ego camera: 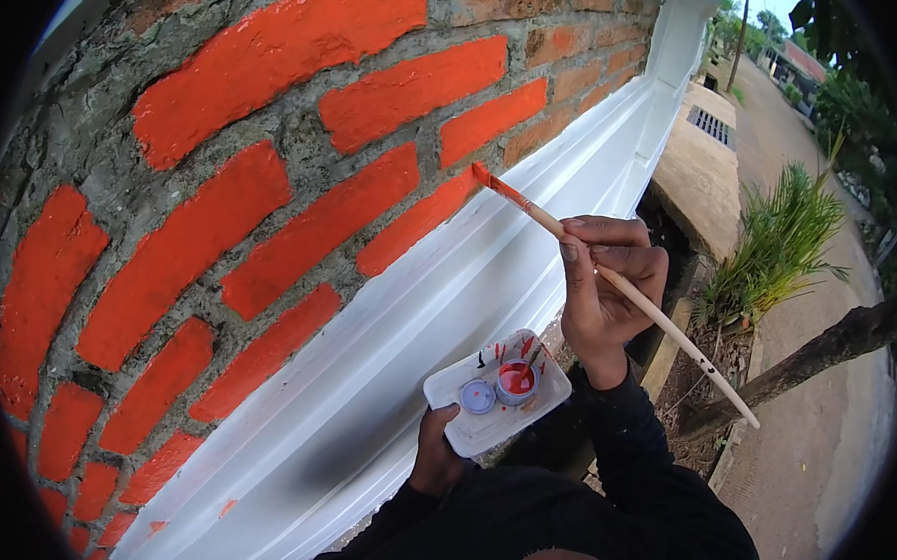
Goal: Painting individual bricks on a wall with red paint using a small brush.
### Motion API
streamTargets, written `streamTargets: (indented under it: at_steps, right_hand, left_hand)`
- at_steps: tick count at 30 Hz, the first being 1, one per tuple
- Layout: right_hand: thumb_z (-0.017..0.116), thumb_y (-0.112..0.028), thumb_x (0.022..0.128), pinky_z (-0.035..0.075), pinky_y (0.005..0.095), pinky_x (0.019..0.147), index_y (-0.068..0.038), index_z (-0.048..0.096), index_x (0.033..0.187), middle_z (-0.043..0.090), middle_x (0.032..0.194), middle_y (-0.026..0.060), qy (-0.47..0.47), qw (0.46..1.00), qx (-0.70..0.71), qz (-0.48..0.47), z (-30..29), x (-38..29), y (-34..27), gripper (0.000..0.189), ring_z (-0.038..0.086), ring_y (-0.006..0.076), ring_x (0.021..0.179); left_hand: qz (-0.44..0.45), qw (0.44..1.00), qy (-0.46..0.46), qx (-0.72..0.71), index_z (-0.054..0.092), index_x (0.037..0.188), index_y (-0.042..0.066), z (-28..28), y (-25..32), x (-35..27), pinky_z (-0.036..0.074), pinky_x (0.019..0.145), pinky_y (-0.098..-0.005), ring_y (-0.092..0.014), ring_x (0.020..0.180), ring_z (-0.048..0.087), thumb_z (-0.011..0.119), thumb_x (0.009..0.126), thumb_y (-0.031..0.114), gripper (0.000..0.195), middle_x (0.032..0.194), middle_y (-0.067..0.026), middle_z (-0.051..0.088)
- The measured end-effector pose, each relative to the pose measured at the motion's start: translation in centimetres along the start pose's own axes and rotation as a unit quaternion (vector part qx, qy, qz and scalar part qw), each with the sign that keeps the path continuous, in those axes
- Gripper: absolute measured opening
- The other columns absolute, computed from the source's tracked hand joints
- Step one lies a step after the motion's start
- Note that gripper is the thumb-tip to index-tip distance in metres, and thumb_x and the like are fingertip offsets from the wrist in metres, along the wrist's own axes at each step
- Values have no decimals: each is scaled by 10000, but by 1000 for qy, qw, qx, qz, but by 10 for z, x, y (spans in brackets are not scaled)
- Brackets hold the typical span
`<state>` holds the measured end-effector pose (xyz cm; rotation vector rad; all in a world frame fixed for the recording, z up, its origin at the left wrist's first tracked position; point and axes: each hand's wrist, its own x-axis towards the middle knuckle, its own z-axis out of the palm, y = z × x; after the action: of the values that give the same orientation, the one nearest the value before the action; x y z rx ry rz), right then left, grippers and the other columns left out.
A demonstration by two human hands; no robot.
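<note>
My right hand (pixel 614 288) grips a long, pale wooden paintbrush (pixel 664 323) between thumb and fingers. Orange-red paint coats its tip, which touches the right end of a painted brick (pixel 419 220) just above the white moulding. In my left hand (pixel 435 449) is a white plastic tray (pixel 474 435), the thumb over its rim. Inside the tray stand a small open pot of red paint (pixel 517 380) and a pale round lid (pixel 478 396). Red streaks and a dark mark stain the tray's inner wall.
Bricks in the wall (pixel 299 129) are orange-red at left and centre; duller unpainted bricks (pixel 558 46) lie toward the upper right. White moulding (pixel 391 342) slopes below them. At right are a spiky green plant (pixel 773 243), a tree trunk (pixel 819 354) and a concrete slab with a grate (pixel 710 126).
</note>
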<state>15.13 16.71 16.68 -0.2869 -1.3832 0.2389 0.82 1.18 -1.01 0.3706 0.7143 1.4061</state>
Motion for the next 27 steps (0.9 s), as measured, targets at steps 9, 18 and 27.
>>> streamTargets:
  at_steps: [9,18,27]
  right_hand:
    - [724,84,869,600,305,792,-11,457,968,651,998,204,39,999,10,2,-3,1,7,300,711,252,940]
    - [715,77,879,596,298,765,-4,465,945,648,994,205,8,1000,1,4,-2,1,12,271,706,239,921]
    - [713,86,879,587,286,778,-6,471,937,655,984,205,-50,999,-3,8,-3,2,11,265,702,224,922]
  left_hand:
    - [0,1000,4,9,364,1479,-23,7,5,-4,458,1100,-475,-334,1291,558,540,895,282,682,1414,-197,532]
    - [2,1000,6,8,376,1467,-30,8,6,-4,475,1085,-469,-331,1267,577,544,890,261,667,1390,-201,547]
    - [-4,1000,0,26,356,1485,-20,6,5,-7,459,1100,-477,-330,1282,567,531,905,284,678,1409,-191,536]
